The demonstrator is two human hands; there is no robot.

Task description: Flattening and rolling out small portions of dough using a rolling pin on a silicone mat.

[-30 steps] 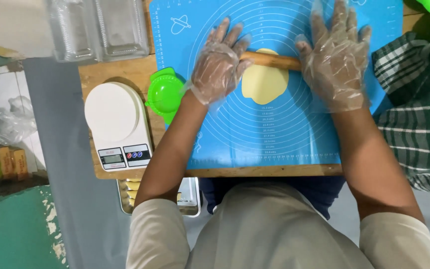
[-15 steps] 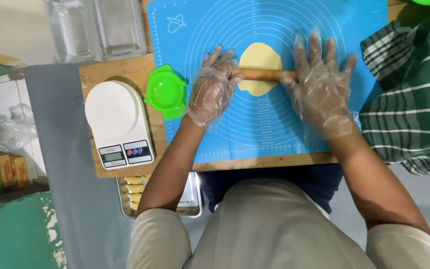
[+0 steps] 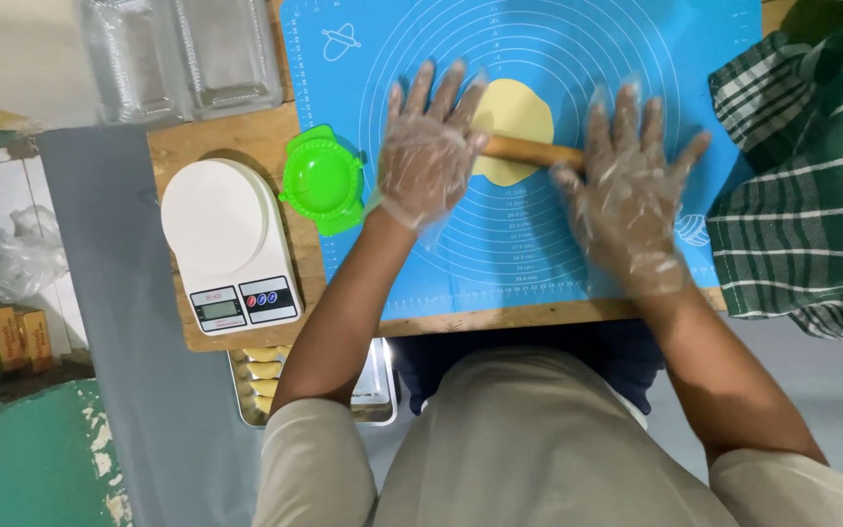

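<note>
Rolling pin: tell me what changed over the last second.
The rolling pin rolled back across the dough toward the person, under the flat palms of the left hand and right hand. Scale, green press and mat stayed put.

The scene is viewed from one head-worn camera, aimed steeply down, close above the surface [image 3: 246, 146].
</note>
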